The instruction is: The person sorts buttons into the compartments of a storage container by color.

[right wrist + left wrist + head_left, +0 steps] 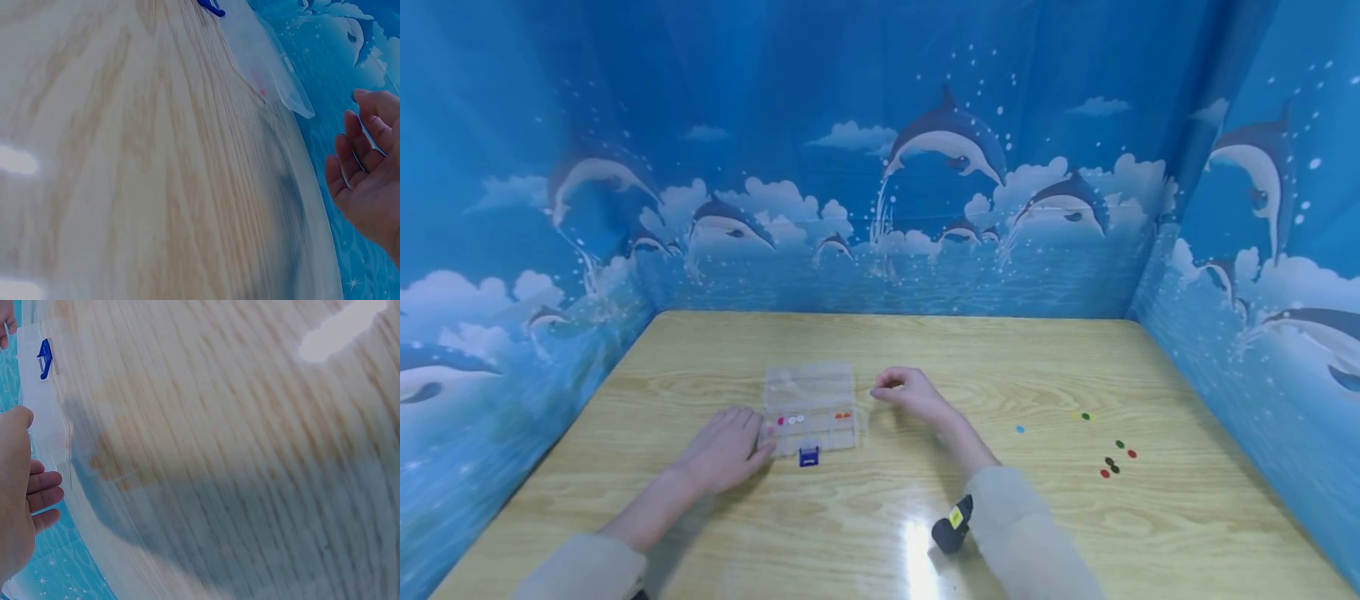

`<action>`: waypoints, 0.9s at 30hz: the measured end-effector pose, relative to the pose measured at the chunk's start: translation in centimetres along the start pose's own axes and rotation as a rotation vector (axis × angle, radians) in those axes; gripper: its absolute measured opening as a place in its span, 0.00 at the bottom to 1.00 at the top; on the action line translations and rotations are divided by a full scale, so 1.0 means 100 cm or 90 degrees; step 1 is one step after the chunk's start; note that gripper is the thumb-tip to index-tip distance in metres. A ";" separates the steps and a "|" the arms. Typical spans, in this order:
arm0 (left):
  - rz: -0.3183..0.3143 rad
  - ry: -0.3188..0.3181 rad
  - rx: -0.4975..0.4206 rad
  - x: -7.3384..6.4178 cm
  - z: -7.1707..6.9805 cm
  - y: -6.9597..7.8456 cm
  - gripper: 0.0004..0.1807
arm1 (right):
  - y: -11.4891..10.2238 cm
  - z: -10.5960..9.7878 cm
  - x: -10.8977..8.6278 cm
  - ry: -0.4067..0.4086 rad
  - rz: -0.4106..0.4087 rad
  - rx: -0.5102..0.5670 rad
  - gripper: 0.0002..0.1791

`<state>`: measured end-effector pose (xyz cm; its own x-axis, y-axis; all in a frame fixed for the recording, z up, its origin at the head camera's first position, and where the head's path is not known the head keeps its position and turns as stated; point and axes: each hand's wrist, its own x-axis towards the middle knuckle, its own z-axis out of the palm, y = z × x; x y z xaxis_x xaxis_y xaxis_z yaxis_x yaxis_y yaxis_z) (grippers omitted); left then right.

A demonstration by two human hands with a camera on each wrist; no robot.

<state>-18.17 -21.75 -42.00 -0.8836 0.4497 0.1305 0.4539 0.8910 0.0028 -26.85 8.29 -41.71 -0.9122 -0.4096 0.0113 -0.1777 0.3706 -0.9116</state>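
Observation:
A clear plastic compartment box (pixel 807 385) lies with its lid raised toward the back. In its compartments are a pink disc (pixel 780 421), two white discs (pixel 795 420) and orange discs (pixel 843 415); a blue latch (pixel 808 457) is on its front. My left hand (pixel 724 450) rests against the box's left end, fingers fairly straight and thumb by the near corner. Just right of the box, my right hand (pixel 913 395) pinches a small dark disc (pixel 355 96) between thumb and forefinger; its exact colour is hard to tell.
Loose discs lie on the wooden table (pixel 880 508) to the right: a blue disc (pixel 1020 429), a green disc (pixel 1086 416) by yellow, and several red, green and black ones (pixel 1111 464). A dolphin-printed curtain (pixel 880 275) borders the table's back and sides.

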 end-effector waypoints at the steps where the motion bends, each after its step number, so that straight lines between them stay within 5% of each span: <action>1: -0.001 -0.001 0.000 0.000 0.000 0.000 0.21 | -0.002 0.002 0.001 -0.006 -0.004 0.003 0.06; 8: -0.002 -0.005 -0.007 -0.001 -0.003 0.002 0.20 | -0.008 0.016 0.006 -0.033 -0.046 0.006 0.07; 27: -0.006 -0.002 -0.001 0.000 -0.002 0.002 0.21 | -0.016 0.056 0.014 0.046 -0.042 0.028 0.06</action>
<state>-18.05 -21.62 -41.78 -0.8884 0.4413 0.1269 0.4455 0.8953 0.0054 -25.82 2.46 -42.53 -0.9237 -0.3699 0.1001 -0.2233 0.3075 -0.9250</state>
